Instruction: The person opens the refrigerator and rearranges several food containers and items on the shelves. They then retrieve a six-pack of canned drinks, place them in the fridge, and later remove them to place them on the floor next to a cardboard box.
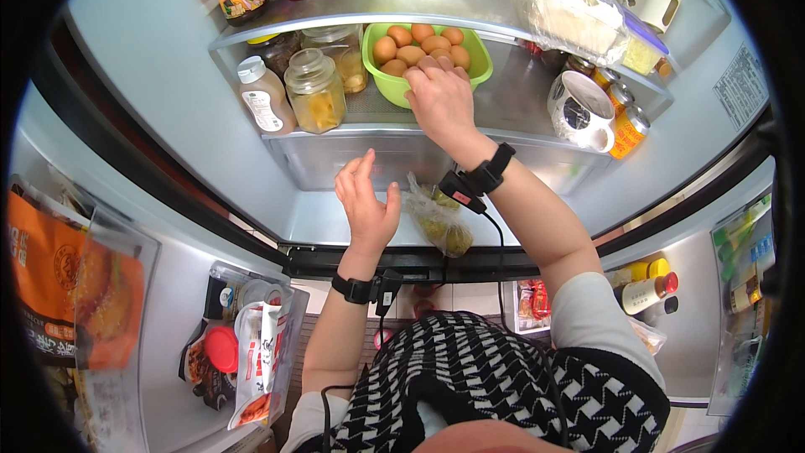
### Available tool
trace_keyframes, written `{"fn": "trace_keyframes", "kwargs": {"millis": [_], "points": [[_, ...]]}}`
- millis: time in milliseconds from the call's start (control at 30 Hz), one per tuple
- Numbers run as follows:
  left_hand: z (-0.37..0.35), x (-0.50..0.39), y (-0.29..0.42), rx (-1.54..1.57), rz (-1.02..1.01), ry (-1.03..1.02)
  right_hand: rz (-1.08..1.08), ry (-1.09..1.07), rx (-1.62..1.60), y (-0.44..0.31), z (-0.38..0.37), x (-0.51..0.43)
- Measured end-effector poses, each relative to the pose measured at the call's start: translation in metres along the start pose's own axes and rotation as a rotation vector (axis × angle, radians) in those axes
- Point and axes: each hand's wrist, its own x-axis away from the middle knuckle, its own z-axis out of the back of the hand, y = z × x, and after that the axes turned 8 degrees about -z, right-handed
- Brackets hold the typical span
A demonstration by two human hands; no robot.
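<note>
Before me is an open refrigerator. My right hand (440, 97) reaches over the front rim of a green plastic bowl (393, 89) on the middle shelf, its fingertips among the brown eggs (410, 55); whether they grip an egg or the rim is hidden. Several eggs fill the bowl. Lower and to the left, my left hand (369, 201) is raised with fingers apart and nothing in it. A clear plastic bag of green produce (440, 223) lies between and below the hands, on the fridge's lower level.
Left of the bowl stand glass jars (316, 94) and a squeeze bottle (265, 97). To the right are a white mug (578, 107) and drink cans (629, 132). The upper shelf edge (377, 20) runs just above the bowl. Open doors with loaded bins flank both sides.
</note>
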Motion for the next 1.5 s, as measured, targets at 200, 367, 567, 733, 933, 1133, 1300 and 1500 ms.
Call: {"fn": "trace_keyframes", "kwargs": {"millis": [200, 367, 567, 733, 933, 1133, 1300, 1500], "points": [[-0.006, 0.005, 0.001, -0.011, -0.015, -0.025, 0.002, 0.044, 0.001, 0.001, -0.013, -0.006], [-0.01, 0.011, -0.002, -0.029, -0.007, -0.063, 0.042, 0.14, 0.038, 0.012, -0.029, -0.012], [-0.018, 0.014, 0.001, 0.018, -0.013, -0.085, 0.008, 0.053, 0.019, 0.011, -0.033, -0.019], [-0.021, 0.017, 0.006, 0.028, -0.017, -0.116, 0.009, 0.112, -0.145, 0.039, 0.017, 0.015], [-0.014, 0.015, 0.009, 0.058, -0.066, -0.156, -0.554, 0.423, -0.005, 0.126, 0.118, 0.118], [-0.022, 0.011, 0.01, 0.039, -0.158, -0.226, -1.0, 0.421, -0.283, 0.187, 0.135, 0.14], [-0.02, 0.017, 0.005, 0.028, -0.165, -0.244, -1.173, 0.142, -0.348, 0.205, 0.141, 0.126], [-0.002, 0.011, -0.003, 0.015, -0.133, -0.217, -1.117, 0.099, -0.309, 0.198, 0.14, 0.116]]}}
